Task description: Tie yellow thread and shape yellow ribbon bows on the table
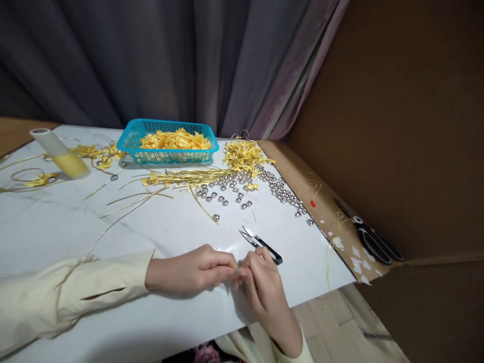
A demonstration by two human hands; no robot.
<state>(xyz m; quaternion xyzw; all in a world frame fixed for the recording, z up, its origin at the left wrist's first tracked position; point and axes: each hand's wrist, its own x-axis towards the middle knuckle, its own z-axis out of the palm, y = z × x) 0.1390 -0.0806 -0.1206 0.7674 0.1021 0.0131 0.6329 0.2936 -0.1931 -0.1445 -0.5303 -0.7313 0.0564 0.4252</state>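
My left hand [200, 269] and my right hand [262, 280] meet fingertip to fingertip low over the white table [124, 322]. Both are pinched closed around something tiny and pale between the tips, too small to make out. Just beyond my right hand lie small thread snips [270, 248], blades pointing up and left. Silver beads [282, 189] are scattered farther back, beside a bundle of gold cords [196, 176] and a heap of yellow ribbon pieces [242, 153].
A blue basket [168, 157] of yellow pieces stands at the back. A tilted bottle-like container [62, 156] and loose corded pieces [38, 180] lie at the left. Black scissors [374, 242] and paper scraps [355, 252] rest on brown cardboard at the right.
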